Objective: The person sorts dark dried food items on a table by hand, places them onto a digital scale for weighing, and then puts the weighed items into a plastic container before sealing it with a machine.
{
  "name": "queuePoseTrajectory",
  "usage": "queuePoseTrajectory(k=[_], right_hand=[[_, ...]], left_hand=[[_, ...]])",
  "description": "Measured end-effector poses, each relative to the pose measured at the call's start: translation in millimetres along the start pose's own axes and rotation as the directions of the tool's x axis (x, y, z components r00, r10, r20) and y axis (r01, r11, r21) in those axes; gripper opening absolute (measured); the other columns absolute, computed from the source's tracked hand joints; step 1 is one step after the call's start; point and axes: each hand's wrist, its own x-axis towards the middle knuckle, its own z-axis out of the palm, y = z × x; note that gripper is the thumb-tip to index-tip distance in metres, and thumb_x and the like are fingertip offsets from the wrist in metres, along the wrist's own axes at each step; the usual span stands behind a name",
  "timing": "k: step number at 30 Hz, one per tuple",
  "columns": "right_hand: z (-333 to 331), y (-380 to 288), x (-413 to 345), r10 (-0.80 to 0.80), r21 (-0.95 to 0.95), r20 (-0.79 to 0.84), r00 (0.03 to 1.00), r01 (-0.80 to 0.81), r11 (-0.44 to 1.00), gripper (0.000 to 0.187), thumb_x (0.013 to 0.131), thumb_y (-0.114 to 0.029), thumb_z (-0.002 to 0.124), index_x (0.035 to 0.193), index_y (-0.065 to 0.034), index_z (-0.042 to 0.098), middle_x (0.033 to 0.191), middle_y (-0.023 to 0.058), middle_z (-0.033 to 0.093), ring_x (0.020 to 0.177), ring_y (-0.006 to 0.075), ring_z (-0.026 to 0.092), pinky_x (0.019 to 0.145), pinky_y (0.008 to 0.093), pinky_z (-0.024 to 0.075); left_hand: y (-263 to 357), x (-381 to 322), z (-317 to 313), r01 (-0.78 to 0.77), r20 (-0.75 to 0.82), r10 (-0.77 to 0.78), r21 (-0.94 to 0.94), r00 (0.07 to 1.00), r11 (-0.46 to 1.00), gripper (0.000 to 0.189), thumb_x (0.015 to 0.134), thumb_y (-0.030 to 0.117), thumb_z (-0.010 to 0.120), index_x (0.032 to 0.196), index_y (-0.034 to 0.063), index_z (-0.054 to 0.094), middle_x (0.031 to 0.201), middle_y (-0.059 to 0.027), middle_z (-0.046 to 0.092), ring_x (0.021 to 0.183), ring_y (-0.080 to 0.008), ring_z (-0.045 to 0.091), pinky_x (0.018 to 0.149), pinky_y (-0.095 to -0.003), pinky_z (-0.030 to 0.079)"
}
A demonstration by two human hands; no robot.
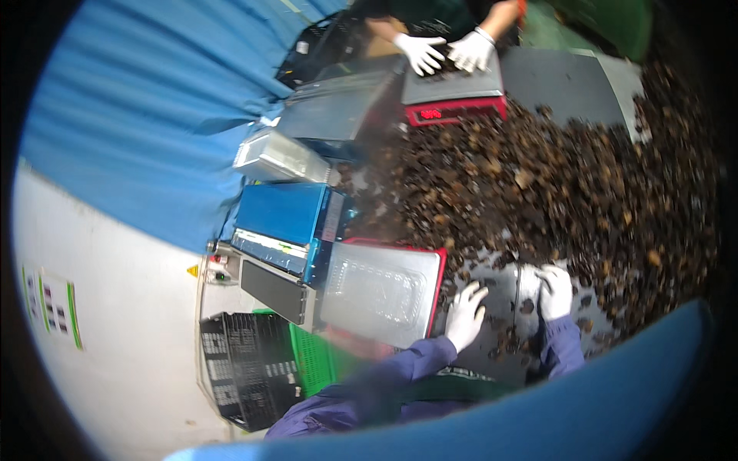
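My left hand (466,316), in a white glove, is raised with its fingers apart and nothing in it. It is just right of a red-framed bench scale (334,305), whose pan bears a clear plastic tray (383,288). Gloved in white too, my right hand (555,292) has its bent fingers at the edge of a clear plastic piece (526,288); whether they grip it is not plain. Scattered dark pieces (507,343) lie on the tabletop between my forearms. Beyond both hands spreads a large heap of dark brown pieces (519,190), which look like dried mushrooms.
Across the heap, a co-worker's gloved hands (447,53) rest over dark pieces on another red scale (455,109). Left of my scale stand a blue machine (279,213), a stack of clear trays (282,155) and black crates (253,363). A blue curtain (144,115) hangs at left.
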Motion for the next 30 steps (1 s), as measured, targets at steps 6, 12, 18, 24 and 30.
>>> queuePoseTrajectory(k=[6, 12, 18, 24, 30], right_hand=[[-39, -29, 15, 0.095, -0.084, 0.006, 0.995, -0.095, 0.992, 0.029, 0.086, -0.002, 0.052, 0.109, -0.0079, 0.069, 0.118, 0.0134, 0.064, 0.115, 0.0303, 0.057, 0.101, 0.0403, 0.0422], [-38, -71, -21, 0.069, -0.088, 0.093, 0.993, -0.061, 0.994, 0.033, 0.08, -0.007, 0.063, 0.112, -0.0087, 0.068, 0.117, 0.0134, 0.064, 0.11, 0.0322, 0.057, 0.098, 0.0409, 0.0438], [-23, -104, -71, 0.08, -0.114, 0.426, 0.901, -0.035, 0.993, 0.063, 0.071, -0.022, 0.077, 0.129, -0.0112, 0.057, 0.129, 0.0114, 0.056, 0.118, 0.0325, 0.052, 0.098, 0.0434, 0.0424], [-3, -87, -75, 0.211, -0.159, 0.466, 0.859, -0.154, 0.975, 0.034, 0.075, -0.011, 0.071, 0.109, -0.0106, 0.068, 0.098, 0.0085, 0.064, 0.097, 0.0279, 0.059, 0.085, 0.0378, 0.0481], [-30, -68, -44, 0.152, 0.137, 0.095, 0.984, -0.164, 0.977, 0.019, 0.081, -0.004, 0.064, 0.099, -0.0061, 0.07, 0.095, 0.0111, 0.069, 0.092, 0.0272, 0.064, 0.083, 0.0366, 0.0507]], left_hand=[[2, 8, 3, 0.04, -0.029, -0.044, -0.139, 0.999, 0.989, 0.038, 0.082, 0.0, 0.057, 0.119, 0.0083, 0.06, 0.126, -0.0182, 0.049, 0.118, -0.0361, 0.05, 0.102, -0.0416, 0.042], [-4, -3, 8, 0.006, -0.114, -0.015, -0.076, 0.993, 0.997, 0.05, 0.078, -0.006, 0.06, 0.126, 0.0069, 0.056, 0.123, -0.0172, 0.051, 0.115, -0.0333, 0.051, 0.101, -0.0404, 0.041], [1, -10, 2, 0.063, -0.133, -0.089, -0.186, 0.987, 0.98, 0.062, 0.077, -0.002, 0.067, 0.136, 0.0063, 0.05, 0.122, -0.0149, 0.048, 0.101, -0.0274, 0.053, 0.093, -0.0364, 0.045], [2, 0, 10, -0.092, -0.04, 0.095, 0.06, 0.995, 0.994, 0.041, 0.079, 0.005, 0.069, 0.119, 0.0068, 0.059, 0.118, -0.0158, 0.049, 0.104, -0.0337, 0.052, 0.092, -0.0415, 0.044], [-14, -8, 11, -0.029, -0.204, -0.005, -0.167, 0.979, 0.986, 0.019, 0.081, -0.003, 0.06, 0.098, 0.0047, 0.058, 0.108, -0.0179, 0.05, 0.103, -0.0361, 0.052, 0.093, -0.0421, 0.043]])
